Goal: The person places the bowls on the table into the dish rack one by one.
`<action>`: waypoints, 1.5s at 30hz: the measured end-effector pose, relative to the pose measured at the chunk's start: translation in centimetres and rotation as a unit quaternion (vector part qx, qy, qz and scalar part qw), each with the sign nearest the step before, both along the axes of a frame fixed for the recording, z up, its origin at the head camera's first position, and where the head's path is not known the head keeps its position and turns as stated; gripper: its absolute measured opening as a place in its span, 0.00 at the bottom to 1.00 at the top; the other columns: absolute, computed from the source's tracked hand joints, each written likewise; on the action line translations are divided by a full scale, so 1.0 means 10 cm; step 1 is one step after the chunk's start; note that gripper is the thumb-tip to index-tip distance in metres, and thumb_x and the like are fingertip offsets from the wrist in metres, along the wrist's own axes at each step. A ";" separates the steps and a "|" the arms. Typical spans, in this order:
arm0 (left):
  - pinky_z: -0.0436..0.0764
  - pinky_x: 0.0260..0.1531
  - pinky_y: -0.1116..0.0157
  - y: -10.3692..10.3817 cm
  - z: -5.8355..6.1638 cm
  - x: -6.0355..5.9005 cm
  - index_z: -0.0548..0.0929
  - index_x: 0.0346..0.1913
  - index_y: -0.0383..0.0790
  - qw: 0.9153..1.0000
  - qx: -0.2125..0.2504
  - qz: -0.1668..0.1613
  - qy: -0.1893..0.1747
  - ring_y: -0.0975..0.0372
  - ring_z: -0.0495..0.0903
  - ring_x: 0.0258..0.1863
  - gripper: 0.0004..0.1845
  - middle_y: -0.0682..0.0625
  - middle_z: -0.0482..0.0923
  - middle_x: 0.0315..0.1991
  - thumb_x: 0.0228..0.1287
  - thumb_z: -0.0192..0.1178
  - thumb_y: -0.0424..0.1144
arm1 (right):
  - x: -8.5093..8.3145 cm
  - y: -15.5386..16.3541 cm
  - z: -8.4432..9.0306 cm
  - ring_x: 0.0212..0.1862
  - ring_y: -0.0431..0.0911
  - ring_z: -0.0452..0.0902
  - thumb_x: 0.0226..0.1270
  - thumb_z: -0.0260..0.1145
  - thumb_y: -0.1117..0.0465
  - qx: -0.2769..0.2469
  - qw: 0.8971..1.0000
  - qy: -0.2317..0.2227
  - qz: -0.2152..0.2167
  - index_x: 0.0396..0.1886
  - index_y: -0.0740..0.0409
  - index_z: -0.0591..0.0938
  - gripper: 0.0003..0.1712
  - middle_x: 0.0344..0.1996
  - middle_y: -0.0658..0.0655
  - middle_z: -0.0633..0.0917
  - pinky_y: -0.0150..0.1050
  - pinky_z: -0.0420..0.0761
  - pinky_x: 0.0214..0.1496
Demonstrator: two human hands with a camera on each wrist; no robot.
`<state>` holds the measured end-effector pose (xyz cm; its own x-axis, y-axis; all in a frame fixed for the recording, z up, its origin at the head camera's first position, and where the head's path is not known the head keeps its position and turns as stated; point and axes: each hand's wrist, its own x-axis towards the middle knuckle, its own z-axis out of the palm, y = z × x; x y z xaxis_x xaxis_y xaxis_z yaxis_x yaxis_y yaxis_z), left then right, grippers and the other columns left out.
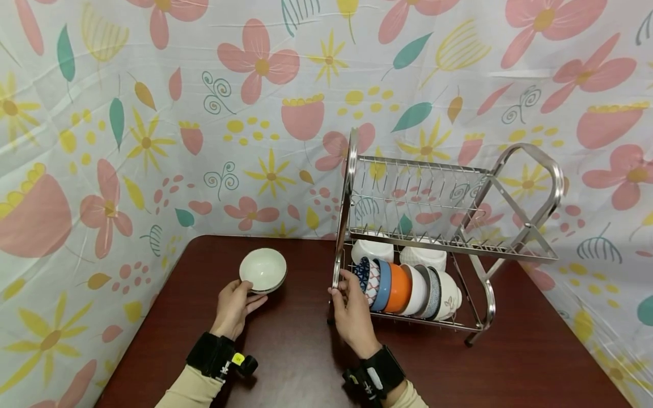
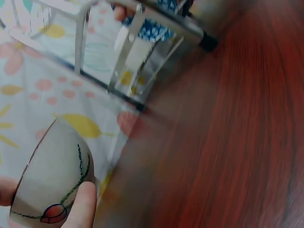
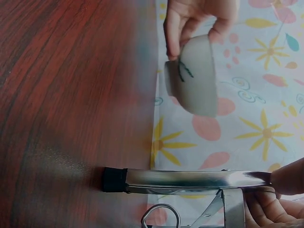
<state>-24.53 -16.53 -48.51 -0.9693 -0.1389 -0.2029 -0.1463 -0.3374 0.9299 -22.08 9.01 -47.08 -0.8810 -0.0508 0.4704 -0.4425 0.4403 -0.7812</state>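
A white bowl (image 1: 263,268) with a painted tulip-like flower and green stem on its outside is pinched in my left hand (image 1: 233,306), thumb on the rim and fingers under it. In the right wrist view the bowl (image 3: 197,78) hangs above the table. My right hand (image 1: 353,314) grips the left upright of a two-tier metal dish rack (image 1: 344,209). Beside that hand, several bowls stand on edge in the lower tier, among them a blue patterned bowl (image 1: 361,273), an orange bowl (image 1: 399,288) and a white bowl with a leaf print (image 1: 449,296).
Behind the row, two white bowls (image 1: 373,249) sit at the back of the lower tier. The upper tier (image 1: 423,195) has wire slots. Dark red wooden table (image 1: 285,362) lies below, with a floral cloth (image 1: 265,141) hanging along its back and sides.
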 end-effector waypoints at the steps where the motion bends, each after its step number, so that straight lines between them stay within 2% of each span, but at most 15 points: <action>1: 0.77 0.50 0.54 0.02 0.01 0.02 0.53 0.70 0.25 1.000 0.000 -0.002 0.006 0.43 0.78 0.50 0.30 0.29 0.61 0.61 0.69 0.45 0.32 | 0.00 0.00 0.00 0.44 0.44 0.81 0.70 0.57 0.71 0.000 1.000 0.000 0.000 0.65 0.59 0.65 0.26 0.36 0.53 0.80 0.42 0.80 0.43; 8: 0.78 0.48 0.53 0.16 0.12 0.19 0.59 0.66 0.25 0.999 -0.004 -0.027 0.035 0.46 0.81 0.45 0.24 0.30 0.65 0.57 0.70 0.46 0.32 | 0.01 0.00 0.01 0.40 0.44 0.81 0.69 0.59 0.70 -0.008 1.000 0.003 0.002 0.64 0.60 0.65 0.25 0.35 0.52 0.80 0.41 0.80 0.42; 13: 0.78 0.49 0.53 0.25 0.19 0.29 0.59 0.66 0.28 0.998 0.012 -0.054 0.042 0.46 0.80 0.46 0.24 0.31 0.65 0.57 0.70 0.46 0.32 | 0.01 0.00 0.02 0.37 0.42 0.78 0.70 0.59 0.66 -0.020 1.000 -0.022 0.002 0.65 0.58 0.66 0.25 0.35 0.51 0.77 0.39 0.79 0.41; 15: 0.78 0.49 0.52 0.29 0.22 0.33 0.58 0.66 0.27 0.997 0.023 -0.066 0.040 0.45 0.80 0.46 0.25 0.30 0.64 0.58 0.70 0.46 0.32 | 0.02 0.00 0.03 0.39 0.41 0.78 0.70 0.59 0.64 -0.023 0.999 -0.034 -0.001 0.65 0.58 0.66 0.25 0.37 0.51 0.77 0.39 0.79 0.43; 19: 0.78 0.49 0.51 0.37 0.26 0.38 0.58 0.66 0.26 0.995 0.042 -0.080 0.036 0.46 0.81 0.44 0.25 0.29 0.63 0.59 0.69 0.47 0.31 | 0.05 -0.01 0.05 0.51 0.44 0.77 0.71 0.59 0.61 -0.032 0.998 -0.046 -0.004 0.65 0.58 0.66 0.25 0.49 0.56 0.76 0.41 0.78 0.52; 23: 0.78 0.47 0.50 0.44 0.30 0.44 0.60 0.64 0.24 0.994 0.040 -0.088 0.041 0.47 0.82 0.42 0.24 0.28 0.63 0.59 0.68 0.48 0.31 | 0.10 -0.02 0.11 0.64 0.49 0.68 0.72 0.58 0.55 -0.035 0.999 -0.036 -0.004 0.66 0.60 0.66 0.27 0.64 0.59 0.66 0.42 0.71 0.61; 26: 0.79 0.46 0.50 0.48 0.34 0.48 0.62 0.63 0.25 0.994 0.037 -0.099 0.041 0.48 0.82 0.41 0.23 0.28 0.64 0.59 0.68 0.48 0.31 | 0.15 -0.04 0.16 0.67 0.51 0.63 0.73 0.57 0.52 -0.021 1.000 -0.015 -0.007 0.65 0.60 0.68 0.27 0.69 0.59 0.61 0.47 0.68 0.64; 30: 0.79 0.46 0.51 0.53 0.41 0.53 0.63 0.61 0.25 0.992 0.040 -0.113 0.038 0.49 0.82 0.41 0.22 0.29 0.64 0.59 0.67 0.49 0.32 | 0.21 -0.05 0.22 0.64 0.52 0.67 0.72 0.58 0.52 0.000 1.000 0.019 -0.011 0.60 0.60 0.73 0.23 0.67 0.59 0.66 0.52 0.71 0.60; 33: 0.79 0.46 0.51 0.56 0.46 0.56 0.62 0.63 0.25 0.991 0.040 -0.125 0.038 0.49 0.82 0.41 0.23 0.29 0.64 0.59 0.67 0.49 0.32 | 0.25 -0.05 0.26 0.55 0.48 0.74 0.72 0.59 0.54 -0.010 1.000 0.020 -0.003 0.58 0.59 0.75 0.21 0.58 0.57 0.74 0.49 0.75 0.54; 36: 0.79 0.46 0.51 0.59 0.51 0.59 0.60 0.64 0.26 0.989 0.039 -0.136 0.039 0.49 0.82 0.43 0.25 0.29 0.62 0.60 0.68 0.49 0.33 | 0.27 -0.05 0.31 0.48 0.45 0.77 0.72 0.59 0.54 -0.049 0.999 -0.015 0.018 0.59 0.57 0.73 0.21 0.51 0.54 0.78 0.42 0.78 0.49; 38: 0.79 0.46 0.51 0.60 0.54 0.61 0.59 0.65 0.26 0.988 0.038 -0.141 0.040 0.49 0.82 0.43 0.25 0.29 0.62 0.61 0.68 0.49 0.33 | 0.28 -0.04 0.34 0.45 0.44 0.78 0.72 0.58 0.53 -0.075 0.995 -0.049 0.034 0.60 0.57 0.72 0.22 0.50 0.54 0.79 0.40 0.79 0.45; 40: 0.79 0.46 0.51 0.60 0.57 0.63 0.59 0.65 0.26 0.988 0.036 -0.143 0.041 0.49 0.82 0.42 0.25 0.29 0.61 0.61 0.68 0.49 0.33 | 0.28 -0.02 0.36 0.46 0.46 0.78 0.72 0.58 0.52 -0.100 0.990 -0.084 0.048 0.60 0.57 0.72 0.22 0.50 0.56 0.79 0.40 0.79 0.47; 43: 0.79 0.46 0.51 0.61 0.59 0.65 0.60 0.64 0.26 0.988 0.035 -0.143 0.042 0.49 0.82 0.41 0.25 0.29 0.62 0.60 0.67 0.49 0.32 | 0.26 -0.01 0.38 0.48 0.48 0.78 0.72 0.58 0.52 -0.142 0.977 -0.136 0.081 0.61 0.61 0.71 0.24 0.51 0.60 0.78 0.43 0.79 0.49; 45: 0.79 0.46 0.51 0.62 0.60 0.66 0.61 0.64 0.26 0.988 0.034 -0.144 0.043 0.49 0.82 0.41 0.25 0.29 0.63 0.60 0.67 0.50 0.32 | 0.26 0.01 0.40 0.49 0.50 0.77 0.73 0.57 0.52 -0.188 0.959 -0.178 0.118 0.62 0.63 0.68 0.25 0.53 0.63 0.76 0.45 0.78 0.51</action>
